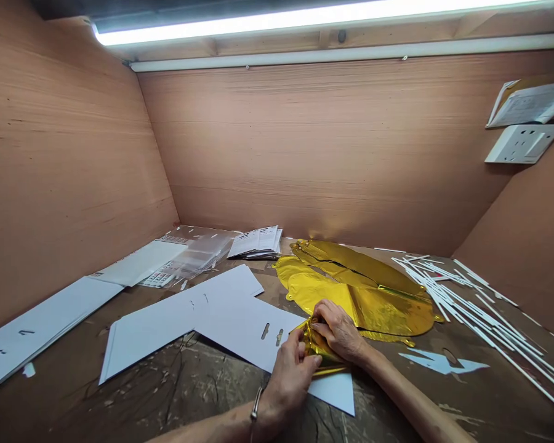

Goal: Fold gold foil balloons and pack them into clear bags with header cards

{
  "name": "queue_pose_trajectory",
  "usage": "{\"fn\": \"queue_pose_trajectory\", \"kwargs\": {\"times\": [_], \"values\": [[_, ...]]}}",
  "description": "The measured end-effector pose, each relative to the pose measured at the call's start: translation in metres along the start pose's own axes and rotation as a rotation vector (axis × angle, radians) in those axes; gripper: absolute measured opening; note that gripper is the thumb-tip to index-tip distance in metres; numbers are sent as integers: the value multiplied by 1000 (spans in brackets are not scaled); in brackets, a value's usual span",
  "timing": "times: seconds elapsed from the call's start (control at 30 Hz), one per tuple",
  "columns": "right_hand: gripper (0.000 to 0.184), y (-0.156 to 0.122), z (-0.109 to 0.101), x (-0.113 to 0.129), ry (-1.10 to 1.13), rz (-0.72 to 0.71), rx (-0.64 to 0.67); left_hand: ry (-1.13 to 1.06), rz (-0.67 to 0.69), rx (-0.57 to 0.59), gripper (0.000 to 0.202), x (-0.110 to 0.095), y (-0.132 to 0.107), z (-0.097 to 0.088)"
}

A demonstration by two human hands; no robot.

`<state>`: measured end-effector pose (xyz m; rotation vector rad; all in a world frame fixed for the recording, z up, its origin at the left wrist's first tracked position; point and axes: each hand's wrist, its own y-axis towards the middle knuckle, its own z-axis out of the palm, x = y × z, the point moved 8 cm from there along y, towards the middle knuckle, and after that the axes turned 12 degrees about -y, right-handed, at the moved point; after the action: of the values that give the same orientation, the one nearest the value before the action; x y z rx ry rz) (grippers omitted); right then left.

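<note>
My left hand (290,373) and my right hand (340,330) are close together at the front middle of the table, fingers closed on a folded gold foil balloon (329,363). The flat, uninflated foil is crumpled between my fingertips, partly hidden by them. Under it lies a white card sheet (244,311) with slots cut near its right part; another white card (157,326) lies at an angle beside it. Just beyond my right hand, several flat gold foil balloons (392,307) with small tabs are spread in an overlapping pile.
Thin white sticks (477,326) lie scattered at the right, near a light-blue cut-out scrap (443,362). Toward the back are a stack of printed leaflets (256,242) and clear plastic bags (203,251). Long white cards (46,323) lie along the left. Wooden panels (323,147) enclose the table.
</note>
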<state>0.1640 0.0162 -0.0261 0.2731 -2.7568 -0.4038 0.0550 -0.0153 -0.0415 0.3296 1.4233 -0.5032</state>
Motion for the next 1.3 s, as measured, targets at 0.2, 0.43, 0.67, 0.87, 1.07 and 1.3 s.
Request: {"fn": "queue_pose_trajectory", "kwargs": {"times": [0.2, 0.43, 0.67, 0.87, 1.07, 1.3], "values": [[11, 1, 4, -5, -10, 21, -25, 897, 554, 253, 43, -54, -28, 32], [12, -5, -30, -5, -41, 47, -125, 1162, 460, 458, 87, -14, -25, 35], [12, -79, -37, 75, -454, -404, -94, 1141, 408, 381, 83, -3, -21, 33], [27, -86, -12, 100, -659, -455, -150, 1083, 415, 407, 68, -14, -19, 29], [19, -83, -13, 89, -577, -435, -99, 1145, 449, 422, 33, -31, -18, 28], [28, -99, -41, 51, -433, -370, -150, 1064, 654, 723, 44, -39, -23, 34]]}}
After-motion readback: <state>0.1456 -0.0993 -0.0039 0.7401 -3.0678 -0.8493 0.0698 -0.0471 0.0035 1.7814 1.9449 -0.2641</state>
